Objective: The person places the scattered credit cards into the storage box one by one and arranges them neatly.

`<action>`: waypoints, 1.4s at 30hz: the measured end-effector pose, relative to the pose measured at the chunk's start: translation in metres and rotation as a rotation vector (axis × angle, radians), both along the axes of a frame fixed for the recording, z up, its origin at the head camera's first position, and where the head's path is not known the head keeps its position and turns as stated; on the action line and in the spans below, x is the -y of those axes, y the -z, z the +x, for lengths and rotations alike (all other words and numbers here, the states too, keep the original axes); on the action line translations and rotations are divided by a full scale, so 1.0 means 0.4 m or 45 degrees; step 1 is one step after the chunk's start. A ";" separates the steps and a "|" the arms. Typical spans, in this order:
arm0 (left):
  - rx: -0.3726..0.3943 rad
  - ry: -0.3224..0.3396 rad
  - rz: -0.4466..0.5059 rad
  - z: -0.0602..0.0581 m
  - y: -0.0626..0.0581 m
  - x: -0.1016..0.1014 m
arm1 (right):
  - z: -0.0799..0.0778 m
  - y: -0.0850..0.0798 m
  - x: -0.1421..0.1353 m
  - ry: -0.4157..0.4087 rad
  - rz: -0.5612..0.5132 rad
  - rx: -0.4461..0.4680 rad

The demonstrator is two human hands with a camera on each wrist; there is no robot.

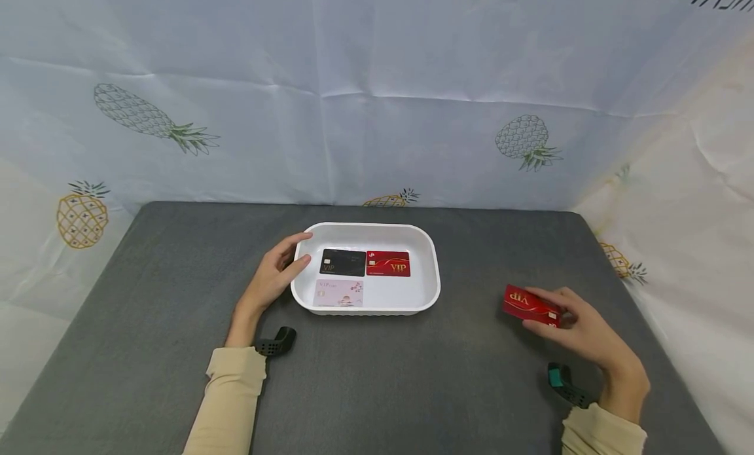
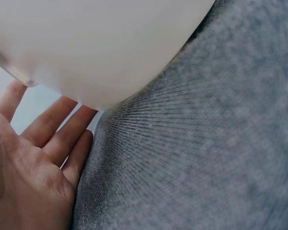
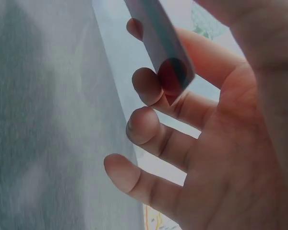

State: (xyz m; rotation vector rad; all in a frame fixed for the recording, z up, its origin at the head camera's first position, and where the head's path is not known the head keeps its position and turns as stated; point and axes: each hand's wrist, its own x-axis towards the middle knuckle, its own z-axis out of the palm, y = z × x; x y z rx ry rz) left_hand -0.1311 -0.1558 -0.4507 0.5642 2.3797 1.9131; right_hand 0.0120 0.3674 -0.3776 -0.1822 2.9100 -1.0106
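Note:
My left hand [image 1: 272, 275] grips the left end of a white tray [image 1: 425, 291], thumb and index fingertip over the rim. In the left wrist view, the other fingers [image 2: 62, 129] lie against the outside of the tray wall. A black VIP card [image 1: 343, 262], a red VIP card [image 1: 388, 264] and a pink VIP card [image 1: 338, 293] lie flat in the tray. At the right, my right hand [image 1: 583, 324] pinches another red VIP card [image 1: 527, 304] between thumb and fingers, above the table. The right wrist view shows this card [image 3: 158, 33] tilted, the lower fingers spread apart.
The dark grey table [image 1: 377, 383] carries the tray near its far edge. A pale cloth [image 1: 353, 147] with printed pineapples hangs behind and beside the table. A black strap-like device [image 1: 277, 342] sits at my left wrist, and a similar one [image 1: 568, 384] at the right.

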 end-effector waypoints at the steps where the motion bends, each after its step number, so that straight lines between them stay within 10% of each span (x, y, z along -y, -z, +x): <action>1: 0.003 -0.003 0.003 0.000 0.000 0.000 | -0.004 -0.002 0.005 -0.009 0.004 -0.010; 42: 0.009 -0.007 0.000 0.003 -0.008 -0.002 | -0.162 -0.055 0.238 -0.265 -0.036 -0.101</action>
